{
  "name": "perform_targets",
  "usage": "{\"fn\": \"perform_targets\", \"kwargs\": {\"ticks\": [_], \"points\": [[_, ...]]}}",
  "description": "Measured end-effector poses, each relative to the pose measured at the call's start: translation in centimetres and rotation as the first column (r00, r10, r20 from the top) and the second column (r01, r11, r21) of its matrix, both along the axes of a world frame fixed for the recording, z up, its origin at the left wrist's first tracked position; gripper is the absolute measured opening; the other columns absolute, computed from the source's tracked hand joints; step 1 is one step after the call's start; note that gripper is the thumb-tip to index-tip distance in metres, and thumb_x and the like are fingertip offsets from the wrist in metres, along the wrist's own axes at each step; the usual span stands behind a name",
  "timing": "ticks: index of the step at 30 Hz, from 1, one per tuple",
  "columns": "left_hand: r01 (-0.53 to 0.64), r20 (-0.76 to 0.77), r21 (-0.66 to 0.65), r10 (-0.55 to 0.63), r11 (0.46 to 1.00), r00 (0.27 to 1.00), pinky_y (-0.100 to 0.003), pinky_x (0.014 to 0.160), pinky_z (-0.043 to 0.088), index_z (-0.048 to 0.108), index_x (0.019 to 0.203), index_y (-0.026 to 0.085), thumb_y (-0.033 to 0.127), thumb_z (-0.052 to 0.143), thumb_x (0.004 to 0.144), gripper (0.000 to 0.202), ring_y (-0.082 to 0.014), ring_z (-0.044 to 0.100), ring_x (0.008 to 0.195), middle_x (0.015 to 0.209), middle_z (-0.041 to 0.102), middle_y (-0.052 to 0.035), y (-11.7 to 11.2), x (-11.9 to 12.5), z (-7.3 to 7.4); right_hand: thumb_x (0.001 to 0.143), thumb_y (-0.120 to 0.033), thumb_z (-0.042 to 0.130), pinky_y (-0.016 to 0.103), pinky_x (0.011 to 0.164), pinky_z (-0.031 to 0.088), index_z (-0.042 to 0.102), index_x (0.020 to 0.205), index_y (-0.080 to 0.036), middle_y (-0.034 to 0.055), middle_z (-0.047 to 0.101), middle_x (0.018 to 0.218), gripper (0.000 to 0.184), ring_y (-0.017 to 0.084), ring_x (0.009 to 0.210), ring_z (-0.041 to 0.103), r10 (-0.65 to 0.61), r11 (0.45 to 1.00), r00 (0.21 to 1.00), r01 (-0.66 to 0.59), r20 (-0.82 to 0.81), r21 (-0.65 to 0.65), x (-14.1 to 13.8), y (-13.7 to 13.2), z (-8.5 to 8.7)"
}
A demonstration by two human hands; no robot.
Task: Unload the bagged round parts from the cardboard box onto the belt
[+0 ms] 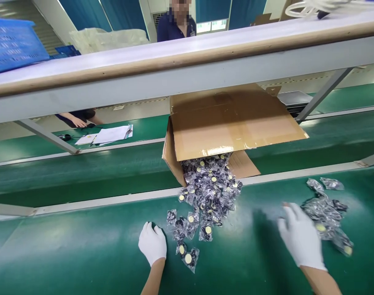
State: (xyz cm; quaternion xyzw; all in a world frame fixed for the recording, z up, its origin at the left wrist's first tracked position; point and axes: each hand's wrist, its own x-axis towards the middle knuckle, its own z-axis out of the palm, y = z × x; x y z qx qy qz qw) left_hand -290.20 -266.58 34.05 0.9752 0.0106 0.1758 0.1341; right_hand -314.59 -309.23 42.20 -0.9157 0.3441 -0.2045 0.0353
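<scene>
A cardboard box (230, 123) lies on its side on the green table surface (82, 246), and several small clear bags with dark parts and yellow discs (209, 192) spill from its mouth. My left hand (152, 242), in a white glove, rests on the surface with its fingers curled under, just left of the nearest bags (188, 256). My right hand (300, 237), also gloved and blurred by motion, has its fingers stretched out over the surface beside a second heap of bags (326, 213) at the right.
A grey and wood-edged shelf rail (187, 61) crosses above the box on slanted struts. Beyond it a person in dark blue (176, 22) sits opposite, with papers (108, 134) on the far side. A blue crate (14, 43) stands at top left.
</scene>
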Motion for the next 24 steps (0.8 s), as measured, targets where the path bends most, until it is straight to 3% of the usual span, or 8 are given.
{"fn": "perform_targets", "kwargs": {"ticks": [3, 7, 10, 13, 15, 19, 22, 24], "points": [[0.010, 0.036, 0.040, -0.012, 0.999, 0.999, -0.043, 0.103, 0.050, 0.069, 0.118, 0.003, 0.028, 0.039, 0.098, 0.044, -0.0313, 0.066, 0.116, 0.125, 0.070, -0.0226, 0.3, 0.1, -0.3, 0.095, -0.045, 0.043, 0.046, 0.100, 0.053, 0.056, 0.135, -0.016, 0.0174, 0.062, 0.136, 0.052, 0.032, 0.122, 0.060, 0.121, 0.943, 0.985, -0.153, 0.122, 0.296, 7.1, 5.1, -1.3], [0.017, 0.059, 0.072, -0.021, 0.997, 0.998, -0.042, 0.101, 0.051, 0.069, 0.116, 0.002, 0.028, 0.039, 0.098, 0.044, -0.0310, 0.066, 0.114, 0.124, 0.071, -0.0223, 0.4, 0.1, -0.6, 0.082, -0.053, 0.055, 0.048, 0.103, 0.051, 0.064, 0.118, -0.018, 0.0167, 0.067, 0.126, 0.051, 0.033, 0.121, 0.059, 0.073, 0.823, 0.974, -0.179, 0.212, 0.539, 14.5, 8.2, -3.0], [0.016, 0.066, 0.085, -0.021, 0.996, 0.998, -0.042, 0.099, 0.052, 0.070, 0.115, 0.002, 0.028, 0.039, 0.098, 0.043, -0.0312, 0.067, 0.112, 0.122, 0.072, -0.0222, 0.4, 0.2, -0.6, 0.080, -0.051, 0.055, 0.044, 0.098, 0.053, 0.062, 0.104, -0.021, 0.0131, 0.072, 0.112, 0.040, 0.028, 0.104, 0.067, -0.015, 0.725, 0.957, -0.189, 0.290, 0.662, 14.8, 6.2, -3.1], [0.019, 0.085, 0.086, -0.026, 0.996, 0.996, -0.042, 0.099, 0.052, 0.070, 0.114, 0.002, 0.027, 0.039, 0.098, 0.043, -0.0313, 0.067, 0.111, 0.121, 0.072, -0.0223, 0.4, 0.2, -0.7, 0.081, -0.047, 0.053, 0.036, 0.082, 0.056, 0.056, 0.111, -0.022, 0.0098, 0.073, 0.114, 0.039, 0.021, 0.084, 0.069, -0.186, 0.656, 0.938, -0.102, 0.292, 0.747, 11.9, 3.7, -3.3], [0.021, 0.095, 0.085, -0.029, 0.996, 0.995, -0.042, 0.099, 0.052, 0.070, 0.114, 0.002, 0.028, 0.040, 0.098, 0.044, -0.0312, 0.067, 0.111, 0.121, 0.072, -0.0225, 0.4, 0.3, -0.8, 0.082, -0.045, 0.050, 0.034, 0.080, 0.056, 0.055, 0.117, -0.022, 0.0085, 0.072, 0.113, 0.042, 0.020, 0.083, 0.069, -0.156, 0.672, 0.952, -0.092, 0.262, 0.735, 10.3, 3.2, -3.6], [0.018, 0.087, 0.081, -0.025, 0.997, 0.996, -0.042, 0.099, 0.052, 0.070, 0.114, 0.002, 0.028, 0.039, 0.098, 0.044, -0.0310, 0.067, 0.111, 0.121, 0.072, -0.0225, 0.4, 0.2, -0.8, 0.087, -0.041, 0.050, 0.030, 0.071, 0.051, 0.060, 0.129, -0.023, 0.0060, 0.069, 0.106, 0.047, 0.019, 0.080, 0.068, 0.185, 0.789, 0.978, -0.091, -0.094, 0.608, 10.3, 4.9, -4.4], [0.015, 0.066, 0.072, -0.020, 0.997, 0.998, -0.042, 0.100, 0.052, 0.070, 0.115, 0.003, 0.029, 0.038, 0.098, 0.044, -0.0309, 0.066, 0.113, 0.123, 0.071, -0.0223, 0.4, 0.2, -0.7, 0.091, -0.039, 0.052, 0.027, 0.063, 0.044, 0.060, 0.133, -0.028, 0.0055, 0.068, 0.110, 0.044, 0.018, 0.078, 0.068, 0.218, 0.865, 0.918, -0.024, -0.331, 0.502, 11.2, 6.0, -4.7], [0.009, 0.052, 0.063, -0.012, 0.998, 0.999, -0.043, 0.100, 0.051, 0.069, 0.116, 0.003, 0.029, 0.037, 0.098, 0.045, -0.0315, 0.066, 0.114, 0.123, 0.071, -0.0223, 0.3, 0.2, -0.4, 0.091, -0.041, 0.053, 0.027, 0.064, 0.043, 0.062, 0.122, -0.026, 0.0042, 0.069, 0.104, 0.036, 0.018, 0.077, 0.067, 0.224, 0.856, 0.915, -0.021, -0.335, 0.516, 10.8, 6.0, -4.6]]}}
